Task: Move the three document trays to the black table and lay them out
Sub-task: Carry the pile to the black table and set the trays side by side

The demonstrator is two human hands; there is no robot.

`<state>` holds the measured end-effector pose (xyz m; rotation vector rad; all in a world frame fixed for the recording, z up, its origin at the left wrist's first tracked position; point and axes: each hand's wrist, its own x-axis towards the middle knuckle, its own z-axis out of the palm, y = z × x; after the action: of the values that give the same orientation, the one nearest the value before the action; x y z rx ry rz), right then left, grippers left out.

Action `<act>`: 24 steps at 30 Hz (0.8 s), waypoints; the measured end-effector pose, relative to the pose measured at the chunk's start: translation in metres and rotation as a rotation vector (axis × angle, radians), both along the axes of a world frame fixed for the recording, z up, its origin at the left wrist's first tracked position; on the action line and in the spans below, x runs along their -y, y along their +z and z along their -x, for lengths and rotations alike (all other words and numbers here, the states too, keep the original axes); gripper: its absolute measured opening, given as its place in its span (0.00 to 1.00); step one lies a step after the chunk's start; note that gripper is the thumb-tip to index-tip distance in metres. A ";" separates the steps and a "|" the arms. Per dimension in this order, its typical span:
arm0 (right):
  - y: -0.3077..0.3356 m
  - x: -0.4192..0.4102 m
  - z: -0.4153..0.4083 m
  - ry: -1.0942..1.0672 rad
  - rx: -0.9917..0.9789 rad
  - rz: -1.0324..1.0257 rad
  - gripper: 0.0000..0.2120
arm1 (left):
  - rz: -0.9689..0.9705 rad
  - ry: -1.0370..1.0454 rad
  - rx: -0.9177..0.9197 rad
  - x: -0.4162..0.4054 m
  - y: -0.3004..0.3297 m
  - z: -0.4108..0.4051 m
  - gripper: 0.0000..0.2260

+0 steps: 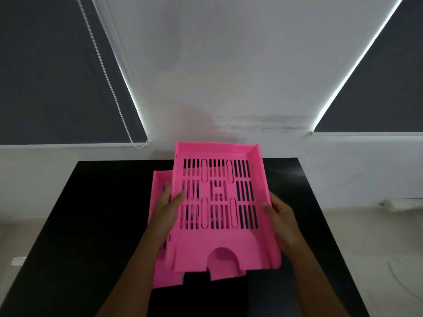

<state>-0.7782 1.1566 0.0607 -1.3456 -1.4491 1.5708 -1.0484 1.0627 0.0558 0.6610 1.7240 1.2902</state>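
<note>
Top tray [219,202] held over the black table [96,225], long axis near-far, notched open end near. Left hand [168,204] grips its left wall, right hand [281,220] its right wall. Second tray [160,275] lies beneath, offset left, same orientation.

bare forearms, left hand [169,207], right hand [280,216]

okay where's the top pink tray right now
In the head view, the top pink tray is centre frame above the black table, held by the left hand and right hand.
</note>
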 end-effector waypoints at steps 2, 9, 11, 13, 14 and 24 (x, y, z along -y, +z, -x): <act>0.010 -0.015 -0.034 -0.034 0.027 -0.025 0.13 | -0.001 -0.052 -0.012 -0.023 -0.002 -0.027 0.36; 0.006 -0.065 -0.154 -0.185 0.125 0.011 0.18 | 0.070 -0.223 -0.069 -0.083 0.009 -0.151 0.33; -0.008 -0.071 -0.174 -0.193 0.161 0.036 0.17 | 0.115 -0.245 -0.074 -0.094 0.002 -0.174 0.31; -0.027 -0.074 -0.188 -0.184 0.204 0.072 0.16 | 0.175 -0.252 -0.079 -0.099 -0.003 -0.193 0.26; -0.036 -0.074 -0.194 -0.179 0.215 0.096 0.16 | 0.209 -0.253 -0.073 -0.100 -0.008 -0.199 0.24; -0.088 -0.086 -0.209 -0.055 0.314 0.119 0.14 | 0.387 -0.144 -0.044 -0.108 -0.057 -0.222 0.13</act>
<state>-0.5687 1.2425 -0.0276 -1.7497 -1.5022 1.4788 -0.8260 1.1706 -0.0007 0.5757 1.8571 0.8165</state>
